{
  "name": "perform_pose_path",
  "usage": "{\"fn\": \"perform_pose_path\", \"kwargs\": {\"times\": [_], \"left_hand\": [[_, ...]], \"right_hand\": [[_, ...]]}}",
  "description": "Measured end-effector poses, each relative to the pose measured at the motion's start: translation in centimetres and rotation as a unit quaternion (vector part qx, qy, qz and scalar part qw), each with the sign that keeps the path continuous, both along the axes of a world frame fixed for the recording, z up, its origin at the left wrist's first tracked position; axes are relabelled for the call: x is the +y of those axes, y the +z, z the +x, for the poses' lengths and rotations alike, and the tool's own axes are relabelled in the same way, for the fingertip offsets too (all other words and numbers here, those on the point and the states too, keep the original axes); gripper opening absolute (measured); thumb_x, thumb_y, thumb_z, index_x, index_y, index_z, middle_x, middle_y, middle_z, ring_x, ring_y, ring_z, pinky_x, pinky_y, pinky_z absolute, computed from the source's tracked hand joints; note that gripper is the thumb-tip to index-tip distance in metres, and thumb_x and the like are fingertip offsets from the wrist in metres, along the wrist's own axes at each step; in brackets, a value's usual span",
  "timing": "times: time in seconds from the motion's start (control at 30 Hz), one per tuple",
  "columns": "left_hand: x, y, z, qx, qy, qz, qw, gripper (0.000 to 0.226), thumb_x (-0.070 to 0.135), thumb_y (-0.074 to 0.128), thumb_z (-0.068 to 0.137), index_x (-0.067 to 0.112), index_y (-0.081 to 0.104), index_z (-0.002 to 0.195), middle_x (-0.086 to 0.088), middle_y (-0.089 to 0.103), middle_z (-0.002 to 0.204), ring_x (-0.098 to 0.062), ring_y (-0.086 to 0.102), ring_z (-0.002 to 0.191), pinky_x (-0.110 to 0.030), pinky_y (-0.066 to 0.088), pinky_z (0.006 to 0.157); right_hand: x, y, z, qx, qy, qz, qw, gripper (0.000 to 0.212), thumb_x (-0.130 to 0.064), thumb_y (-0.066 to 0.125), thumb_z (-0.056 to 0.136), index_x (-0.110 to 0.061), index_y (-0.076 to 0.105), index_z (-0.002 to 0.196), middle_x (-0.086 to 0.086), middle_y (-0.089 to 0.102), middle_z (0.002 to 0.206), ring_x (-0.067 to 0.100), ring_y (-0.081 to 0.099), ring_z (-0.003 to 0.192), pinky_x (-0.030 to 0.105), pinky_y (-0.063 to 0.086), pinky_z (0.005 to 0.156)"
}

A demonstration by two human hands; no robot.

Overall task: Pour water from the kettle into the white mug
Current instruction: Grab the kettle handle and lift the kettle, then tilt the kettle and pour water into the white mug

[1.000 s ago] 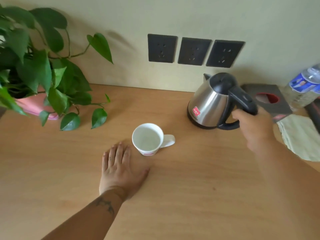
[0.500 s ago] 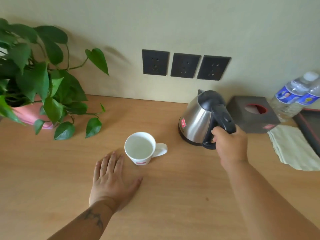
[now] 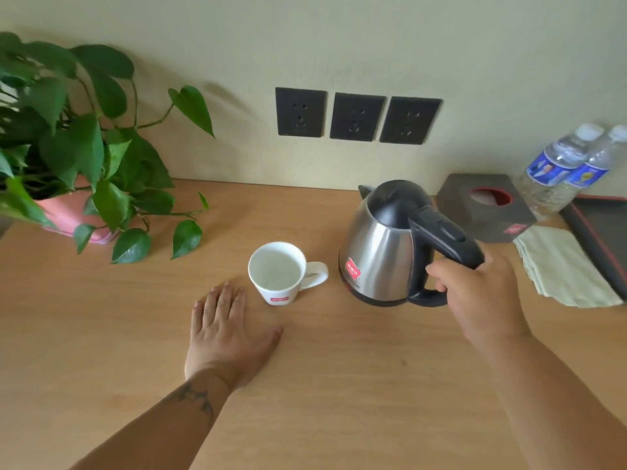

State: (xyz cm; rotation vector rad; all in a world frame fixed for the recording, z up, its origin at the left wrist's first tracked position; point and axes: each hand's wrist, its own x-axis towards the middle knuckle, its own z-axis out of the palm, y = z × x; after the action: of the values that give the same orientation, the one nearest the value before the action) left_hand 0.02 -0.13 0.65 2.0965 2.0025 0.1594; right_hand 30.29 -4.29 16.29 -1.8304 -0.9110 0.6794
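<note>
The white mug [image 3: 276,271] stands upright on the wooden table [image 3: 339,385], its handle pointing right, and looks to hold clear water. To its right is the steel kettle [image 3: 380,252] with a black lid and handle, upright, spout facing the wall. My right hand [image 3: 481,293] is wrapped around the kettle's handle. My left hand [image 3: 227,330] lies flat on the table, fingers spread, just in front and left of the mug, not touching it.
A potted green plant [image 3: 78,157] in a pink pot fills the back left. At the back right are a dark tissue box [image 3: 487,206], two water bottles [image 3: 570,167], a folded pale cloth [image 3: 563,266] and a dark tray [image 3: 604,228]. Three wall sockets [image 3: 356,117] sit above.
The kettle has come closer to the mug and sits lower in my grip. My left hand stays flat by the mug. The camera has shifted.
</note>
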Motion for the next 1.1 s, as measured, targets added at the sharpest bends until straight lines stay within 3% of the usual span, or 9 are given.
{"fn": "perform_pose_path", "kwargs": {"times": [0.1,0.3,0.43,0.53,0.73,0.9,1.0,1.1], "left_hand": [[-0.1,0.0,0.0,-0.002,-0.003,-0.003,1.000,0.108,0.090,0.025,0.072,0.021,0.015,0.155,0.001,0.005,0.167,-0.016,-0.013,0.150,-0.043,-0.008,0.123],[-0.1,0.3,-0.1,0.016,-0.022,-0.033,0.999,0.114,0.092,0.021,0.070,0.020,0.002,0.156,0.001,-0.008,0.167,-0.017,-0.021,0.149,-0.044,-0.012,0.122],[-0.1,0.4,-1.2,0.029,-0.065,-0.048,0.996,0.121,0.098,0.018,0.064,0.021,-0.004,0.156,0.001,-0.015,0.165,-0.018,-0.025,0.147,-0.044,-0.012,0.121],[-0.4,0.3,-2.3,0.034,-0.100,-0.037,0.994,0.119,0.098,0.018,0.065,0.024,-0.001,0.156,0.003,-0.015,0.165,-0.015,-0.026,0.147,-0.042,-0.009,0.122],[-0.5,0.2,-2.3,0.015,-0.102,-0.014,0.995,0.113,0.093,0.026,0.069,0.026,0.002,0.157,0.005,-0.013,0.165,-0.013,-0.024,0.147,-0.041,-0.009,0.122],[-0.4,-0.1,-2.3,-0.009,-0.084,0.000,0.996,0.113,0.092,0.033,0.067,0.028,0.009,0.156,0.006,-0.005,0.166,-0.011,-0.018,0.148,-0.039,-0.010,0.121],[-0.4,-0.2,-2.4,-0.018,-0.075,0.005,0.997,0.110,0.090,0.034,0.067,0.028,0.012,0.156,0.007,-0.004,0.165,-0.011,-0.017,0.149,-0.039,-0.009,0.121],[-0.2,-0.1,-2.4,-0.019,-0.077,0.007,0.997,0.105,0.086,0.033,0.071,0.029,0.013,0.156,0.007,-0.004,0.166,-0.010,-0.018,0.148,-0.038,-0.009,0.121]], "right_hand": [[-1.6,0.9,-0.3,-0.015,0.010,-0.011,1.000,0.021,0.006,0.061,0.076,0.015,0.044,0.069,0.013,0.040,0.056,0.017,0.035,0.049,0.018,0.032,0.039],[-3.9,1.8,-0.5,-0.033,0.047,-0.045,0.997,0.029,0.008,0.062,0.074,0.002,0.039,0.057,0.009,0.037,0.051,0.019,0.035,0.049,0.030,0.032,0.047],[-4.5,2.6,-1.0,-0.038,0.088,-0.066,0.993,0.025,0.012,0.061,0.074,0.013,0.038,0.062,0.014,0.038,0.053,0.022,0.036,0.052,0.036,0.033,0.052],[-4.5,3.1,-1.4,-0.045,0.115,-0.076,0.989,0.029,0.014,0.061,0.073,0.013,0.035,0.060,0.012,0.036,0.052,0.020,0.034,0.051,0.034,0.032,0.050],[-3.6,4.5,-2.0,-0.047,0.148,-0.085,0.984,0.033,0.018,0.060,0.072,0.011,0.032,0.057,0.010,0.029,0.051,0.017,0.027,0.047,0.014,0.030,0.035],[-2.8,5.8,-2.5,-0.057,0.158,-0.083,0.982,0.055,0.018,0.065,0.071,-0.015,0.038,0.036,0.002,0.032,0.041,0.016,0.032,0.041,0.021,0.036,0.038],[-2.2,6.6,-2.7,-0.047,0.161,-0.090,0.982,0.057,0.021,0.064,0.070,-0.018,0.043,0.033,-0.001,0.031,0.040,0.013,0.030,0.038,0.018,0.040,0.036],[-2.0,6.8,-2.9,-0.059,0.171,-0.109,0.977,0.053,0.019,0.065,0.069,-0.018,0.046,0.035,-0.003,0.033,0.039,0.011,0.032,0.036,0.030,0.046,0.038]]}}
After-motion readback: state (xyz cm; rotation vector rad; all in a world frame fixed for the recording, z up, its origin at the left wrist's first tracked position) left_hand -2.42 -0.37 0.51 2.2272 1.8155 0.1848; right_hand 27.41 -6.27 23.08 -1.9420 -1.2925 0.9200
